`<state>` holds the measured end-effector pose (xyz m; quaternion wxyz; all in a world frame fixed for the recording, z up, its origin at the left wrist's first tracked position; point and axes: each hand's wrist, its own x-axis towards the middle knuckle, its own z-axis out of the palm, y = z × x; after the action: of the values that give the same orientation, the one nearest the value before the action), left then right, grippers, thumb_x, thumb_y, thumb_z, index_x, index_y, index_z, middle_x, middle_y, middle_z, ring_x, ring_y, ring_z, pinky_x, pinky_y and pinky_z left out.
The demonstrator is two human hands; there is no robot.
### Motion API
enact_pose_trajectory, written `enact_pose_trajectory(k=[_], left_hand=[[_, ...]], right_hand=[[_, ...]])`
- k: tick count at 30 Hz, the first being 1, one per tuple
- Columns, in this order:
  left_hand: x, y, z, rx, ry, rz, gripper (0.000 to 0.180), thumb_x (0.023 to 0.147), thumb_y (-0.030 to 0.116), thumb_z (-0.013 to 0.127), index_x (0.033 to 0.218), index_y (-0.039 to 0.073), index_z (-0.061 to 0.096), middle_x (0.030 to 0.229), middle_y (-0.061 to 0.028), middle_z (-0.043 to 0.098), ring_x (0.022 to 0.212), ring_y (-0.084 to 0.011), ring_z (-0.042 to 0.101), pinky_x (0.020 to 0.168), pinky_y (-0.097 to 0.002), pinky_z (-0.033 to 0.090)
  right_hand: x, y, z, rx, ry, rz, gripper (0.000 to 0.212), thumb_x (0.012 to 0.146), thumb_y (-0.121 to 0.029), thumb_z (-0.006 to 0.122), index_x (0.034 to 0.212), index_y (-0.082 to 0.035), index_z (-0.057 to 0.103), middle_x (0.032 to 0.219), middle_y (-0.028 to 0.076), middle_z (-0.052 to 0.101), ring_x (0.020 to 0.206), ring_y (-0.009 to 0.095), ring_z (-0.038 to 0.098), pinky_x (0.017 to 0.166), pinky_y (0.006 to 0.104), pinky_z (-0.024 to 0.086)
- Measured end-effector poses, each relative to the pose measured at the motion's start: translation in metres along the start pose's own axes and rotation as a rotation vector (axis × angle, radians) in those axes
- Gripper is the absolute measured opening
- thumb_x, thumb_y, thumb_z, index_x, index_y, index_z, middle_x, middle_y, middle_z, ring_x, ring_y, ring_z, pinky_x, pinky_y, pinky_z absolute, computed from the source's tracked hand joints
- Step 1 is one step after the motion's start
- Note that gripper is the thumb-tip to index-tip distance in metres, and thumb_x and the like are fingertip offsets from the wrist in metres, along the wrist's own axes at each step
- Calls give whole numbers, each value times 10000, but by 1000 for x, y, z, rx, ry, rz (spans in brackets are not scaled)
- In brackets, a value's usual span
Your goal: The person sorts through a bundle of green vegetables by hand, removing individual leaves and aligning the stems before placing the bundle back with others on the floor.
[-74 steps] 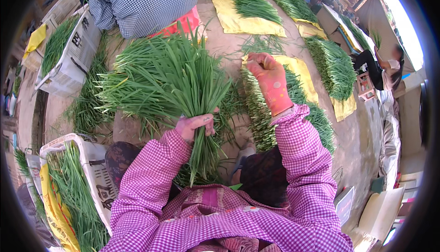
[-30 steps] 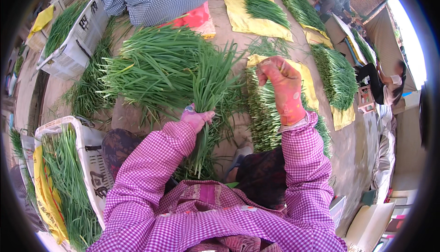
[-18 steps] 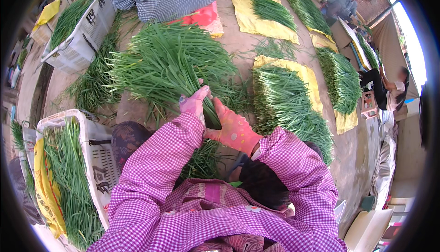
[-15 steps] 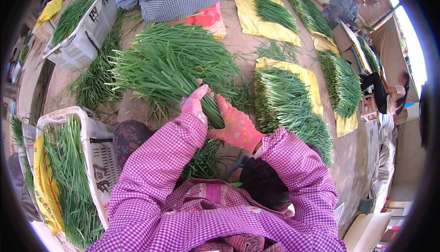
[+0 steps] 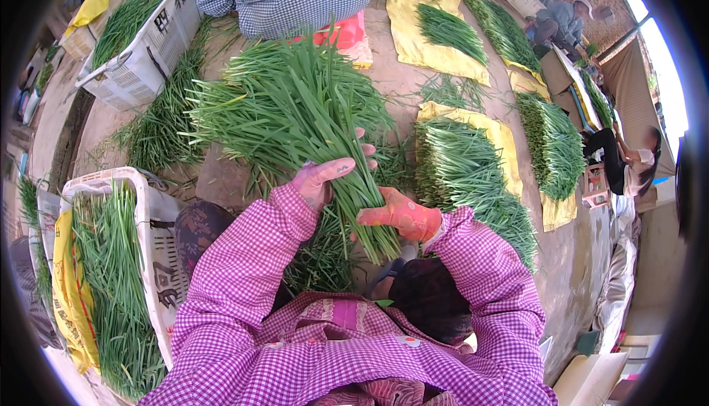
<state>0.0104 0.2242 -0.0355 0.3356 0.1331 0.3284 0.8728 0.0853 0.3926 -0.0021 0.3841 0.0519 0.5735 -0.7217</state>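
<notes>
Note broad heap of long, flat green leaves [image 5: 229, 103] lying ahead. Over its near right side, find slanting slim bunch of narrow green blades [image 5: 336, 129], between both hands. Expect light weight, limp fanned tips, stiffer gathered end, easy bruising; best to grip around gathered end without squeezing hard. Read left hand [image 5: 325, 177] as spread wide, loosely cradling from beneath; right hand in orange-red spotted glove [image 5: 406, 217] as wrapped around gathered end, thumb uppermost.

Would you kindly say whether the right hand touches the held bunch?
Touching: in the head view, the right hand has its thumb across the held bunch.
</notes>
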Motion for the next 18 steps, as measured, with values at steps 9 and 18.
enact_pose_trajectory(k=[9,18], left_hand=[[-1,-2,7,-179,-5,3,624,720,114,599,1282,-20,363,852,-111,587,760,-265,590,758,-450,495],[-3,-11,4,-219,151,-121,534,724,98,590,1225,-2,434,954,-144,589,808,-284,604,761,-465,516]], right_hand=[[-8,-23,-7,-759,-10,-49,503,842,-247,630,1247,4,466,1040,138,614,956,173,575,858,299,448],[-9,-31,-23,-474,546,-664,183,834,-41,584,1013,-21,613,939,13,625,864,100,556,786,240,447]])
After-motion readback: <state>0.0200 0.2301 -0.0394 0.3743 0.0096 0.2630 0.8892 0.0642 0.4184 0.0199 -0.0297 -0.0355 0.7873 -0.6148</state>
